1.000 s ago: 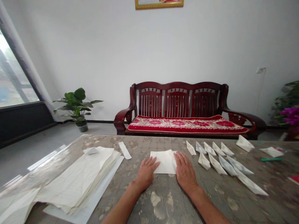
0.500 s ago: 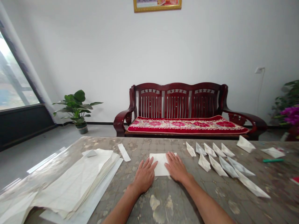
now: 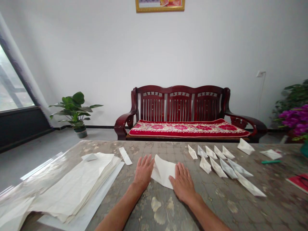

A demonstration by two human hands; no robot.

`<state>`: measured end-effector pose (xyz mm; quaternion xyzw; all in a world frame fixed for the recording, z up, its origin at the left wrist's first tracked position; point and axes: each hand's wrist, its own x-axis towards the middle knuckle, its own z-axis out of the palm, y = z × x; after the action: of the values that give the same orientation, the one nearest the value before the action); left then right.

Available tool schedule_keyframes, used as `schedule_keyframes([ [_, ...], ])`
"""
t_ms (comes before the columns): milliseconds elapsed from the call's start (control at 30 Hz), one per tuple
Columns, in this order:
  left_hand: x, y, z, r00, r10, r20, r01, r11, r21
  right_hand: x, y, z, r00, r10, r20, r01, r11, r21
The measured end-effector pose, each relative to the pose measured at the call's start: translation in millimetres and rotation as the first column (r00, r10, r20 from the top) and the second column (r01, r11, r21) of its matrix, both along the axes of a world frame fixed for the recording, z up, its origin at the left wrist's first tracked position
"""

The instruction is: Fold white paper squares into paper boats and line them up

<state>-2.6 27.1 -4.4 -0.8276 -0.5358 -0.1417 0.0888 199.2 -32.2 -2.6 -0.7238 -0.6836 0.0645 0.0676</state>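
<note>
A white sheet of paper (image 3: 164, 171) lies between my hands on the patterned tabletop, turned at a slant, with its left side lifted and creased. My left hand (image 3: 143, 170) rests flat with fingers stretched out, its fingertips at the paper's left edge. On the other side, my right hand (image 3: 183, 182) lies open, its thumb over the paper's right edge. Several folded paper boats (image 3: 220, 168) stand in two rows to the right of my right hand. Left of my left hand is a narrow paper strip (image 3: 125, 156).
A stack of large paper sheets (image 3: 79, 183) covers the table's left side, with a small folded piece (image 3: 89, 157) on top. At the right lie a green pen (image 3: 270, 162) and a red notebook (image 3: 298, 183). Behind the table (image 3: 166, 208) stands a wooden bench (image 3: 180, 109).
The paper has turned from lying square and flat to a slant, its left part raised. My left hand has shifted left, off the paper's surface. The view has swung slightly right.
</note>
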Motion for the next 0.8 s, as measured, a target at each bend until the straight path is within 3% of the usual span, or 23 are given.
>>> schedule_keyframes([
  [67,7,-11,-2.8,0.991,-0.132,0.033,0.132,0.991,0.001,-3,-4,1.7,1.000,-0.007,-0.008,0.007,1.000,-0.007],
  [200,19,-37,-5.9,0.991,-0.111,0.073,0.099,0.985,0.143,-7,-2,3.3,0.998,-0.057,-0.013,0.057,0.998,0.004],
  [267,21,-44,-3.3,0.977,-0.209,0.036,0.199,0.964,0.175,-9,-1,2.5,0.996,-0.089,-0.011,0.089,0.996,0.020],
  [367,21,-46,-1.7,0.953,-0.302,-0.011,0.302,0.948,0.096,-12,0,2.0,0.995,-0.103,-0.014,0.103,0.994,0.024],
  [533,17,-34,-16.6,0.985,-0.172,0.008,0.172,0.981,-0.085,-11,-7,9.4,0.996,-0.086,-0.022,0.085,0.996,-0.027],
  [667,8,-20,-22.5,0.976,-0.218,0.003,0.217,0.971,-0.099,8,-19,19.8,0.991,0.085,-0.102,-0.096,0.989,-0.108],
  [733,3,-12,-20.1,0.966,-0.260,0.003,0.259,0.959,-0.114,21,-26,24.6,0.955,0.257,-0.149,-0.276,0.954,-0.120],
  [800,-2,-5,-15.9,0.955,-0.297,0.002,0.294,0.945,-0.141,31,-30,28.5,0.920,0.359,-0.157,-0.377,0.920,-0.108],
])
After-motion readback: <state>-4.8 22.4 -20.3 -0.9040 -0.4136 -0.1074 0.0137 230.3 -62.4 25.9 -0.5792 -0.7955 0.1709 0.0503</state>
